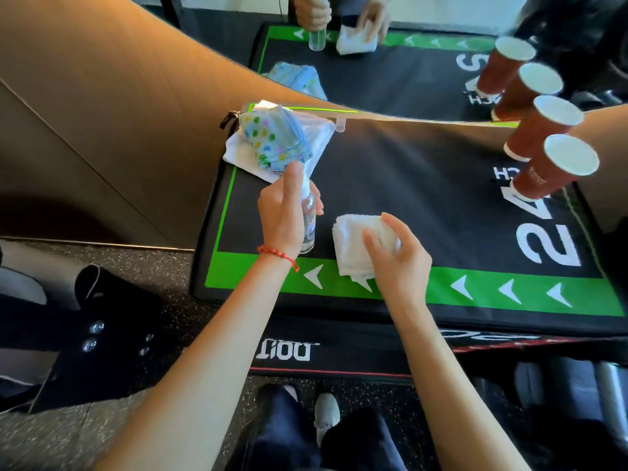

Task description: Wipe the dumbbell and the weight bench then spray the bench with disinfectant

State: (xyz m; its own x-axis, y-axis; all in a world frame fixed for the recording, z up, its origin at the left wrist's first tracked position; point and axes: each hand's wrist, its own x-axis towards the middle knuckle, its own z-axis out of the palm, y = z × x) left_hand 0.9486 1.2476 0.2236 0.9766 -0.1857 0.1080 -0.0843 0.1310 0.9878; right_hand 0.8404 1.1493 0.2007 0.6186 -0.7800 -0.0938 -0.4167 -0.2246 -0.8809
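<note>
My left hand (283,212) grips a small clear spray bottle (308,222) upright on the black padded bench top (424,185), with the forefinger on its white nozzle. My right hand (397,256) presses a folded white cloth (356,246) flat on the bench near its green front border. A dark dumbbell (577,382) lies on the floor at lower right, partly hidden under the bench.
Two red paper cups (550,164) stand at the bench's right edge against a mirror that doubles the scene. A dotted blue cloth (272,137) lies on another white cloth at the back left. A brown wall panel rises on the left. Black equipment (85,334) sits on the floor.
</note>
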